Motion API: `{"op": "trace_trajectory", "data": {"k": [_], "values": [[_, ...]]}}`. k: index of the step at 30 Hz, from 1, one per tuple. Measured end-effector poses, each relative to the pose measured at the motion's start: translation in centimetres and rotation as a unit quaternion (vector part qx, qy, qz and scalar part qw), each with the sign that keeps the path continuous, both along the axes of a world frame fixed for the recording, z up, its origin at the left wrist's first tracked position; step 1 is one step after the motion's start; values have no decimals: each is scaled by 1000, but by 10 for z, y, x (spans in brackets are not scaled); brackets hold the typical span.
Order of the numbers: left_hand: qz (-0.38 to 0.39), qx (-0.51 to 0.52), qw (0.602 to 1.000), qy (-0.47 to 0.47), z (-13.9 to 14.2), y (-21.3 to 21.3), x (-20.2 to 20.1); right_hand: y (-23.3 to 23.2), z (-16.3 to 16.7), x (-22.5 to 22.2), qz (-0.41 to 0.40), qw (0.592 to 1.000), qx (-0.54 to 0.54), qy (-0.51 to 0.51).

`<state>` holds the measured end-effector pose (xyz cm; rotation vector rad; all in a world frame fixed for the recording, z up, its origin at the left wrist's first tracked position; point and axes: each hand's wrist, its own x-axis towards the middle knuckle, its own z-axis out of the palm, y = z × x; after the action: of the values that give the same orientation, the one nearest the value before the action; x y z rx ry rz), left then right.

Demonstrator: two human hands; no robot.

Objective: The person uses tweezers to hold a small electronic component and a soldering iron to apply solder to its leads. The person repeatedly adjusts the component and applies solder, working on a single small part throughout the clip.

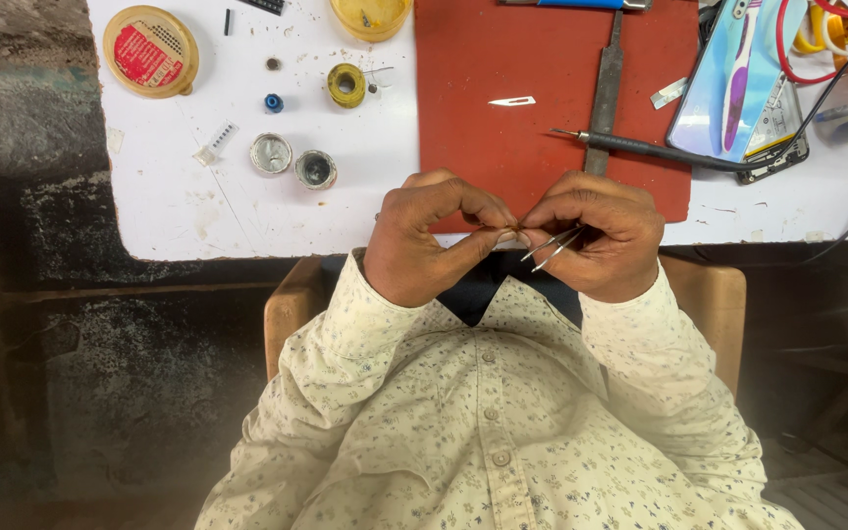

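A pair of thin metal tweezers (549, 246) sits pinched in the curled fingers of the right hand (596, 236), just below the near edge of the red mat (503, 147). The left hand (429, 236) touches it, thumb and forefinger closed on something too small to tell. On the mat lie a blade (512, 101) and a file (604, 88); right of the mat, a phone (738, 88).

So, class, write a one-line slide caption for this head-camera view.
Both hands meet at the white table edge: right hand holds tweezers against a small part in the left hand, beside a red mat.
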<state>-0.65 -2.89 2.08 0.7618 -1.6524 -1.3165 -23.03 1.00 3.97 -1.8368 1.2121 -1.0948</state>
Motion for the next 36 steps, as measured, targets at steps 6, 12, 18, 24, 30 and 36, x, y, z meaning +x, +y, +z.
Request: {"op": "trace_trajectory", "data": {"k": [6, 12, 18, 24, 30, 36], "values": [[-9, 17, 1000, 4, 0, 0, 0, -1, -1, -1, 5, 1000, -9, 6], [-15, 22, 1000, 11, -2, 0, 0, 0, -1, -1, 6, 1000, -6, -3], [-9, 25, 1000, 8, -3, 1, 0, 1, 0, -1, 2, 1000, -4, 5], [-8, 20, 1000, 8, -3, 0, -1, -1, -1, -1, 10, 1000, -7, 0], [-8, 18, 1000, 9, -1, 1, -1, 0, -1, -1, 10, 1000, -6, 0], [-4, 12, 1000, -1, -1, 1, -1, -1, -3, -2, 9, 1000, -14, -1]]}}
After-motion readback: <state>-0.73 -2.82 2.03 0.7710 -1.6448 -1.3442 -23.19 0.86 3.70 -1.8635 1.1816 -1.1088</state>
